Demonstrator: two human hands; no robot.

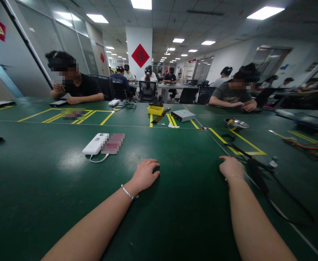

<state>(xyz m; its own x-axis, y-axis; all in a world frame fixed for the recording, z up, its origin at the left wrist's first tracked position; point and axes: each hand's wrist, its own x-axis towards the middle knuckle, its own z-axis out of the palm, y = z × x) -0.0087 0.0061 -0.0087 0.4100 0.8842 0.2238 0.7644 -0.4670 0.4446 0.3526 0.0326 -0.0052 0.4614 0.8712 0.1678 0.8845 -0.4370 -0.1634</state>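
Observation:
My left hand [146, 174] lies palm down on the green table [175, 214], its fingers apart and slightly bent. It holds nothing. To the right, my right hand [231, 168] is over the table, with one finger stretched out to the left. The other fingers are mostly hidden behind the hand, and I see nothing held. Beside this hand runs a black cable [256, 175] with a thicker section. Beyond my left hand, to the left, a white power bank [95, 144] with a short white cable [100, 160] lies beside a blurred-out flat item [113, 144].
Farther back are a yellow tray [155, 110], a grey box [183, 115] and a metal dish [236, 123]. Yellow tape [218, 137] marks the tabletop. Small clear item [273, 162] and colored wires [308, 143] lie right. Two people sit across the table.

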